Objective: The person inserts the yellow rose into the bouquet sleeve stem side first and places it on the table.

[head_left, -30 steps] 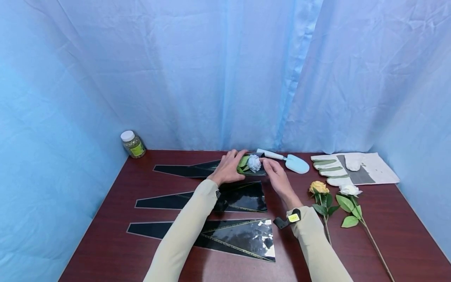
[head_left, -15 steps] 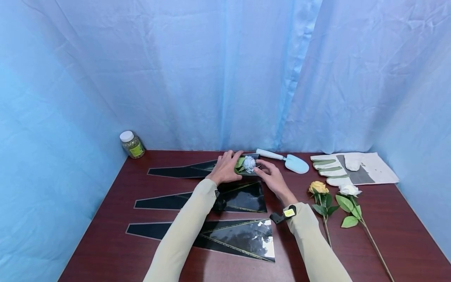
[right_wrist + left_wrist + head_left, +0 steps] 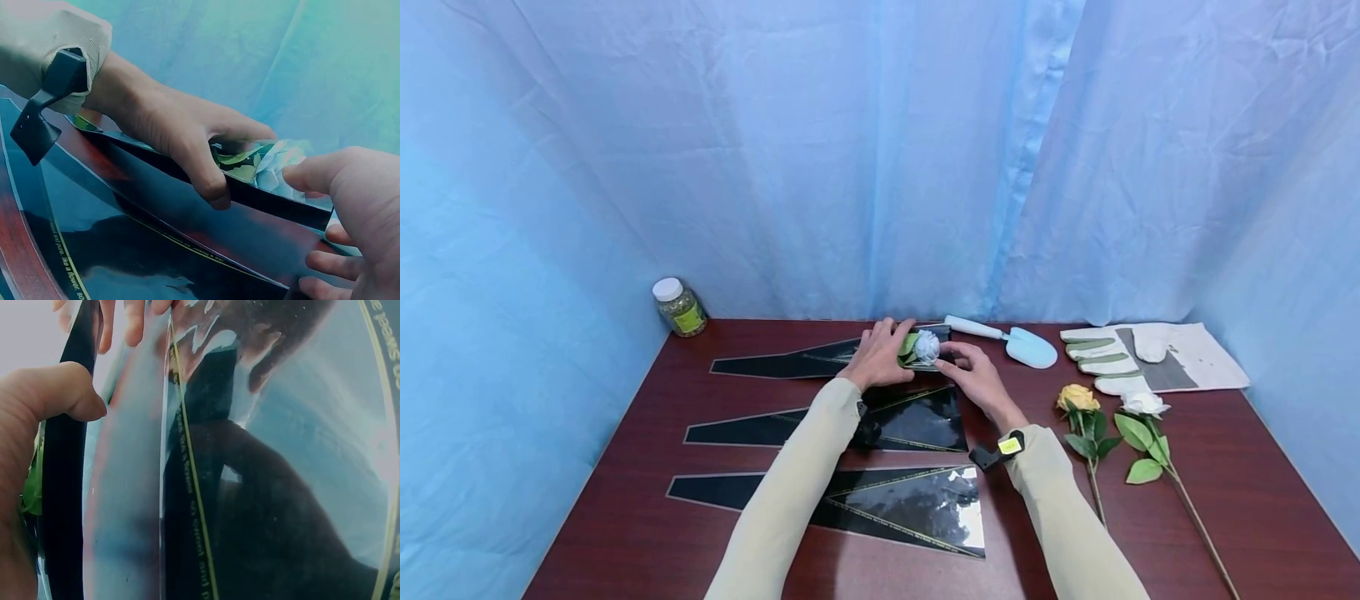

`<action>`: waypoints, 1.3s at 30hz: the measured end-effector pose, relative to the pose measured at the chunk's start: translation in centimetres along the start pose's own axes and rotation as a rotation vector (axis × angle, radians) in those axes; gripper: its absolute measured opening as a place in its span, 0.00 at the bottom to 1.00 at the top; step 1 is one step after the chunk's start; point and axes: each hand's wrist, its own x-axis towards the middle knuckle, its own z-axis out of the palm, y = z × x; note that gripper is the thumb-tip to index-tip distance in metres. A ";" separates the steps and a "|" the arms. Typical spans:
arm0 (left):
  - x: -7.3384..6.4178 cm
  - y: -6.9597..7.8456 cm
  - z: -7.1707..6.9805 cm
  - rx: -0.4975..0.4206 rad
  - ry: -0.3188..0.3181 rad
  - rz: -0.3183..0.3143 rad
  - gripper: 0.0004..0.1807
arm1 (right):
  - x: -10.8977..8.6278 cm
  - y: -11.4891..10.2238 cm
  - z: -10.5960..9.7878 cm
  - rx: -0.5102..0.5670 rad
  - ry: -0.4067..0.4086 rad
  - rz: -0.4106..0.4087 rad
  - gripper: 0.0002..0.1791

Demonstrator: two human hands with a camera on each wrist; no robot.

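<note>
The left hand (image 3: 880,357) is bent across the farthest black wrapper (image 3: 760,365), its thumb (image 3: 206,175) against the near edge and its fingers over the far side, holding the wrapper between them. The light-blue rose (image 3: 927,346) lies in that wrapper's wide end, between the two hands, its green leaves (image 3: 907,347) partly under the left hand. The right hand (image 3: 977,377) is loosely curved, thumb and fingers parted, with a fingertip at the outer petals. Nearer the person than the left hand, and mostly left of the right hand, a middle wrapper (image 3: 730,429) and a nearest wrapper (image 3: 917,504) lie flat on the dark red table (image 3: 625,517). A white-capped jar (image 3: 680,308) stands well to the left hand's left. Just beyond the right hand lies a pale-blue trowel (image 3: 1030,348); farther to its right are white-and-green gloves (image 3: 1105,362), with a yellow rose (image 3: 1078,397) and a white rose (image 3: 1144,405) nearer the person than the gloves.
</note>
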 end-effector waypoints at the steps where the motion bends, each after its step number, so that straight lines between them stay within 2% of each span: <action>1: 0.0 0.0 0.0 0.001 -0.004 -0.002 0.50 | 0.0 0.0 0.0 -0.008 0.000 0.002 0.27; 5: 0.1 -0.3 0.0 0.006 -0.020 -0.012 0.50 | 0.1 0.0 0.2 -0.006 0.041 0.008 0.22; 8: 0.2 -0.6 -0.1 0.008 -0.028 -0.026 0.50 | 0.2 0.0 0.3 -0.008 0.082 0.010 0.16; 13: 0.4 -1.3 -0.1 -0.006 -0.045 -0.050 0.49 | 0.6 0.3 0.5 -0.078 0.113 -0.012 0.10; 21: 0.3 -2.2 0.0 -0.018 -0.101 -0.056 0.55 | 1.1 0.2 0.5 -0.221 0.090 0.024 0.10; 27: 0.5 -2.6 0.1 0.014 -0.109 -0.054 0.56 | 1.3 -0.1 0.6 -0.303 0.092 0.045 0.10; 39: 0.3 -2.7 0.0 0.012 -0.139 -0.062 0.59 | 1.4 0.0 0.3 -0.282 0.093 0.054 0.11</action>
